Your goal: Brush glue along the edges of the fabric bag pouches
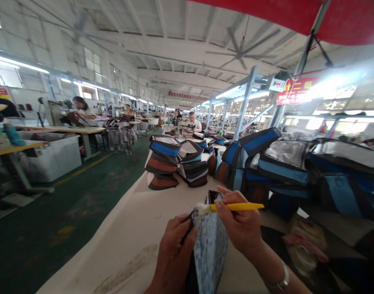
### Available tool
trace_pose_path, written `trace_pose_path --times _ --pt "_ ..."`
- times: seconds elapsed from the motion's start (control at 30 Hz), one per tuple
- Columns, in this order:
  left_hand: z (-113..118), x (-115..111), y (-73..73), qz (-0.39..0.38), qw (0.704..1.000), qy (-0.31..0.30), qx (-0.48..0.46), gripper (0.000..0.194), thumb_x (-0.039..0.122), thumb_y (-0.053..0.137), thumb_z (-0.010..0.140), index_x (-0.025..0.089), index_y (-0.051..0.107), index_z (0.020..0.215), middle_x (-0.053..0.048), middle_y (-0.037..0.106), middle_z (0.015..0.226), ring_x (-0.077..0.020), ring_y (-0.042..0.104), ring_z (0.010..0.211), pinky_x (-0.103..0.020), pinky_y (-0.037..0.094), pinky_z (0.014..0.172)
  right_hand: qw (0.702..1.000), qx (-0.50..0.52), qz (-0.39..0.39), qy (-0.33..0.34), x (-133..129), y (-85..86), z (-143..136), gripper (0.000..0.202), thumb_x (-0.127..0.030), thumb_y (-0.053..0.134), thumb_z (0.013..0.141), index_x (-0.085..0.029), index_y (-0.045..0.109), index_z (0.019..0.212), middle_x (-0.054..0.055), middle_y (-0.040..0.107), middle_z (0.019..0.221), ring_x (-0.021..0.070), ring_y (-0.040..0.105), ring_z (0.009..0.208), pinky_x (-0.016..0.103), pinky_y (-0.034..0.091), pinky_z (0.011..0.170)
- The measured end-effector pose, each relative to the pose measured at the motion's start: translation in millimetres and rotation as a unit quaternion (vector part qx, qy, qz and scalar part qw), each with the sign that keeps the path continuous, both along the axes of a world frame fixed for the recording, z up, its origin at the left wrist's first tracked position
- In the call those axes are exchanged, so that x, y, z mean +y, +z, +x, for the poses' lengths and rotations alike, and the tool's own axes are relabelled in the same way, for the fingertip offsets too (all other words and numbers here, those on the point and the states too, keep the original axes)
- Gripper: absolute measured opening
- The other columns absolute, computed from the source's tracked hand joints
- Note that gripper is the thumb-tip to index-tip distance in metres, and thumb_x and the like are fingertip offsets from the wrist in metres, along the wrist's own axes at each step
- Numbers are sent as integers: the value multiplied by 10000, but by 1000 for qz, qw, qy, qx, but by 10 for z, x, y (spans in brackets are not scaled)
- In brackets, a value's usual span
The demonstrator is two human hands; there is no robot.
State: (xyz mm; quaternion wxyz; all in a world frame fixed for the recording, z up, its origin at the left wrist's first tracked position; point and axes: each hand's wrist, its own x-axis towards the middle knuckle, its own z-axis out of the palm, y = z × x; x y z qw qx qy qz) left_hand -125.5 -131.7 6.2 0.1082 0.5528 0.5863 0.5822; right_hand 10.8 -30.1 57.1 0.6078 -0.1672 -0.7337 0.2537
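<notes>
My right hand (239, 224) is closed round a brush with a yellow handle (245, 206). The brush's pale bristles (202, 209) touch the upper edge of a fabric piece with a light blue pattern (210, 249). My left hand (174, 249) grips the dark left edge of that piece, its thumb on top. The patterned piece stands above the pale table (125, 237) between my hands. Its lower end runs out of view, and I cannot tell the whole shape.
Stacked bags in brown, blue and black (162, 163) stand at the table's far end. A larger pile of blue and black bags (281, 171) lines the right side, with a crumpled cloth (306, 241) in front. A co-worker (192, 122) sits beyond. Green floor (83, 204) lies left.
</notes>
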Motion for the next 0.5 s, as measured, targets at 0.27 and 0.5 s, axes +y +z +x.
trace_pose_path --times 0.27,0.5 --pt "9 18 -10 -17 1000 -7 13 261 341 519 940 258 697 1113 -71 631 1173 -214 579 1110 -350 493 961 986 -61 151 17 -27 109 44 141 -114 605 842 -238 575 785 -61 534 637 137 550 561 456 478 980" --pt "-106 12 -245 18 998 64 21 315 429 632 839 234 660 1085 -82 643 1210 -252 613 1119 -408 518 983 987 -57 147 41 -55 -98 90 149 -95 609 840 -243 592 830 -65 539 645 122 521 545 481 435 1025"
